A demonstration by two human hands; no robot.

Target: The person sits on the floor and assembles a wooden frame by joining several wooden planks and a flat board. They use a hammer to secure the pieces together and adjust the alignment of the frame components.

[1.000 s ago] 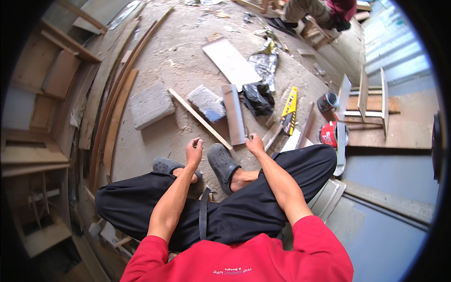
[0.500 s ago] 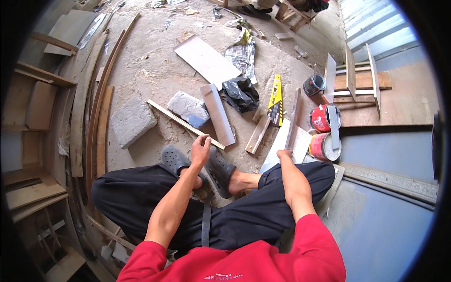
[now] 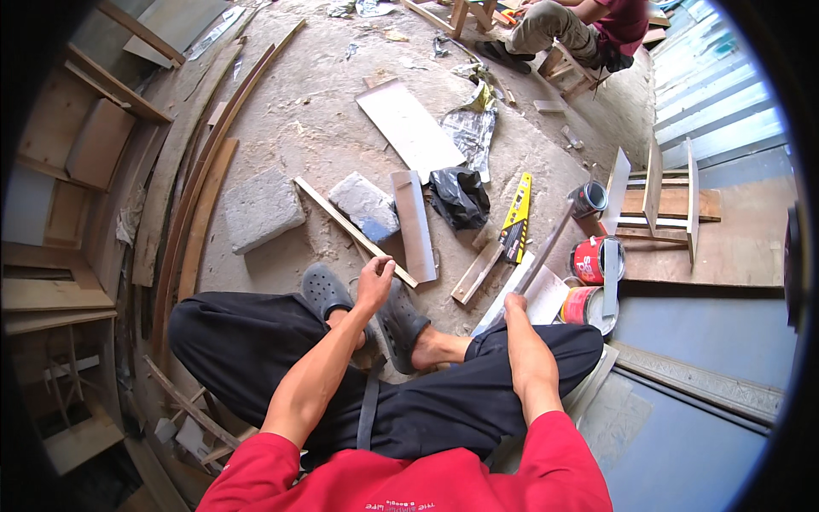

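My right hand (image 3: 514, 307) is closed around the lower end of a long, narrow grey-brown strip (image 3: 546, 247), which slants up and away to the right. Over the near end of a thin pale wooden strip (image 3: 341, 220), my left hand (image 3: 374, 283) is closed with the fingertips pinched together; what they hold, if anything, is hidden. A flat brown board (image 3: 415, 226) lies just beyond that hand. Right of the board, a handsaw in a yellow and black sleeve (image 3: 517, 218) lies with its wooden handle piece (image 3: 478, 271) toward me.
Two concrete blocks (image 3: 264, 211) (image 3: 365, 205) sit beyond my grey clogs (image 3: 324, 288). Paint cans (image 3: 589, 200) (image 3: 587, 260) stand at the right, near a wooden frame (image 3: 653, 192). A black bag (image 3: 461, 198) and white board (image 3: 411, 128) lie ahead. A seated person (image 3: 567, 34) is at the far right.
The view has tilted up, bringing more of the seated person in. The strip in my right hand leans further to the right. My left hand stays near the pale strip's end.
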